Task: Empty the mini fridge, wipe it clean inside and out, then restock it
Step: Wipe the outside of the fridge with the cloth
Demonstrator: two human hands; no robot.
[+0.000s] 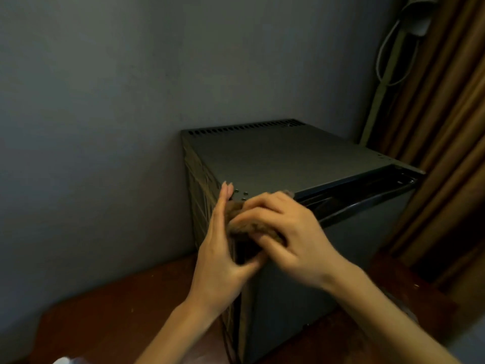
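Fingers (262,204) of the right hand (294,240) are gripping a cloth (252,227) at the fridge's (288,158) near-left top corner. The left hand (223,258) is touching it with straight fingers. The fridge is standing against the far wall (105,101).

Reddish-brown wooden surface (126,311) against grey wall; dark mini fridge (288,298) stands on it
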